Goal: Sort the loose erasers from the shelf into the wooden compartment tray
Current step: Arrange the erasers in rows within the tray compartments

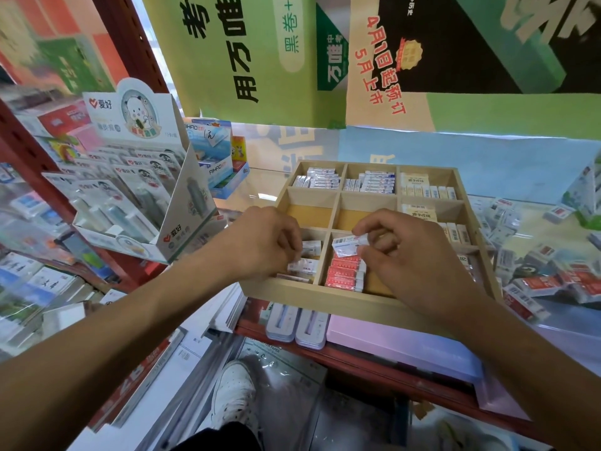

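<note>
Wooden tray (335, 299) partly filled; loose erasers (533, 271) heaped right.

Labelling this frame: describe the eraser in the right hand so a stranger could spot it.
Find the wooden compartment tray on the shelf. Over its near middle compartment, the right hand pinches one wrapped eraser. It is white with blue print and held tilted in the air, unlike the red erasers lying stacked below it.

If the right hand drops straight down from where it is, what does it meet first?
Probably the row of red-wrapped erasers in the wooden compartment tray, directly under the right hand and its pinched white-and-blue eraser; depth is uncertain.
</note>
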The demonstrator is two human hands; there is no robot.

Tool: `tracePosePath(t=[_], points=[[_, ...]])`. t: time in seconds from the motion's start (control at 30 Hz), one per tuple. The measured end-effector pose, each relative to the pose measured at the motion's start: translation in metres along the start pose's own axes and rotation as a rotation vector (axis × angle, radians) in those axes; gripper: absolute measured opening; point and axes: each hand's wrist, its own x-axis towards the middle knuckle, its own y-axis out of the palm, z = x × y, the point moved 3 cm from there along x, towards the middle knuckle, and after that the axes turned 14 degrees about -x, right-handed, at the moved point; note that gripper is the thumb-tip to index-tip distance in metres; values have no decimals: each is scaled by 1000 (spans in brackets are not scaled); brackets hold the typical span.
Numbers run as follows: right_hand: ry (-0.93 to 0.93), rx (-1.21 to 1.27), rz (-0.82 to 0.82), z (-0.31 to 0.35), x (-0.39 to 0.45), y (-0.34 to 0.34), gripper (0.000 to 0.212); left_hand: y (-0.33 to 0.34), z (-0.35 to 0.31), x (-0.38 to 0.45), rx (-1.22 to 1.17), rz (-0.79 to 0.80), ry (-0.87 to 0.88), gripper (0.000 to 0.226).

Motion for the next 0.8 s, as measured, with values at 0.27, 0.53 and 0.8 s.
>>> tracePosePath(t=[0.27,0.53,0.8], points=[[-4,-19,5,0,0,-1,19,22,4,16,84,-220,-57,18],[-23,-5,5,2,-2,1,19,17,9,23,-40,-298,-126,12],[-45,-16,-7,6,-1,3,18,19,8,18,-40,-281,-101,6]])
